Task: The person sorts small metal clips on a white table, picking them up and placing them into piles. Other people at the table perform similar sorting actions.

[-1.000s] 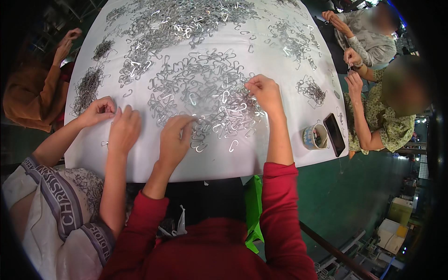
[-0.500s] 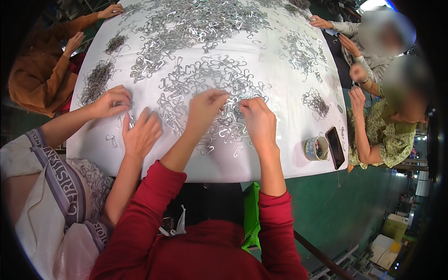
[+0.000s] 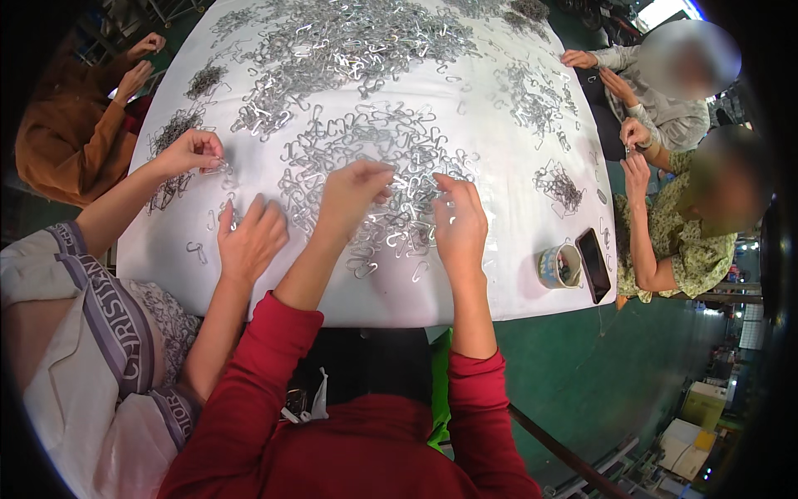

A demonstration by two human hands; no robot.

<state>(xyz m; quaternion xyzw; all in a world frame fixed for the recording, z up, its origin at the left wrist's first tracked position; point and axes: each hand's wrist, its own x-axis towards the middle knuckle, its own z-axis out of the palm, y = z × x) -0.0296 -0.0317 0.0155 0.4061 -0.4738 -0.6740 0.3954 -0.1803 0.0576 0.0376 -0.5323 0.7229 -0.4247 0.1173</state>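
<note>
My left hand [image 3: 356, 197] is over a loose pile of small silvery metal hooks [image 3: 366, 129] on the white-covered table. Its thumb and fingertips are pinched together; anything between them is too small to make out. To its right, my right hand [image 3: 460, 223] hovers over the pile's right edge with thumb and index finger apart. A bright speck shows by its fingers, but I cannot tell whether it lies behind them. A few loose hooks [image 3: 420, 271] lie on the near side, between my wrists.
A larger hook heap [image 3: 341, 41] covers the table's [image 3: 532, 258] far part. At the right stand a cup [image 3: 559, 268] and a black phone [image 3: 593, 264]. Close on my left, a co-worker's hands [image 3: 253, 237] work; others sit along both sides. Darker piles [image 3: 559, 187] lie near the edges.
My hands have drawn apart slightly, the left going left and the right's fingers spreading. The near-left co-worker's far hand has lifted a hook up and left.
</note>
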